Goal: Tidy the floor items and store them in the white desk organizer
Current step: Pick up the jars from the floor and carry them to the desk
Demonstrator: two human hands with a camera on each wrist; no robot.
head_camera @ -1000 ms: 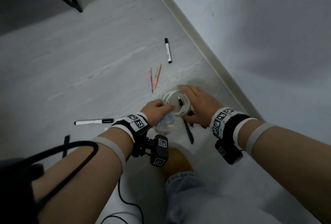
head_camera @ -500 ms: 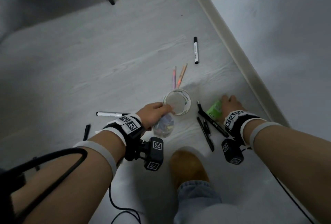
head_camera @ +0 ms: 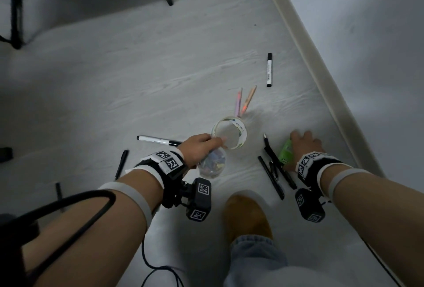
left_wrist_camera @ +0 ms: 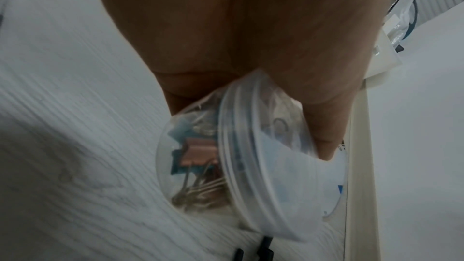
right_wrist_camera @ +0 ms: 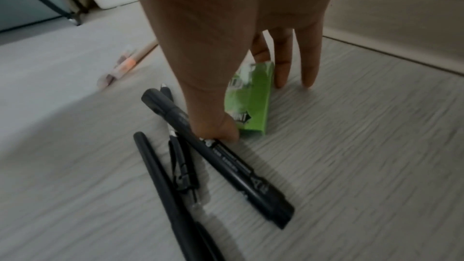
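My left hand (head_camera: 213, 146) grips a clear plastic jar of binder clips (head_camera: 212, 166) just above the floor, and its fingertips touch the rim of a white tape roll (head_camera: 241, 130). In the left wrist view the left hand's fingers (left_wrist_camera: 276, 66) wrap the jar (left_wrist_camera: 200, 156) at its lid. My right hand (head_camera: 302, 146) reaches down over a green packet (head_camera: 285, 153) lying on the floor. There the thumb (right_wrist_camera: 220, 130) sits at the near end of the packet (right_wrist_camera: 253, 102) and the fingers at its far end. The white desk organizer is not in view.
Three black pens (head_camera: 271, 176) lie left of the right hand, one against its thumb. Two white markers (head_camera: 269, 70) (head_camera: 158, 140), coloured pencils (head_camera: 243, 101) and two more black pens (head_camera: 121, 165) are scattered around. A baseboard (head_camera: 321, 75) runs along the right. My brown shoe (head_camera: 246, 215) is below.
My right hand let go of the tape roll and moved right onto the green packet. The left hand kept the jar and stayed at the tape roll.
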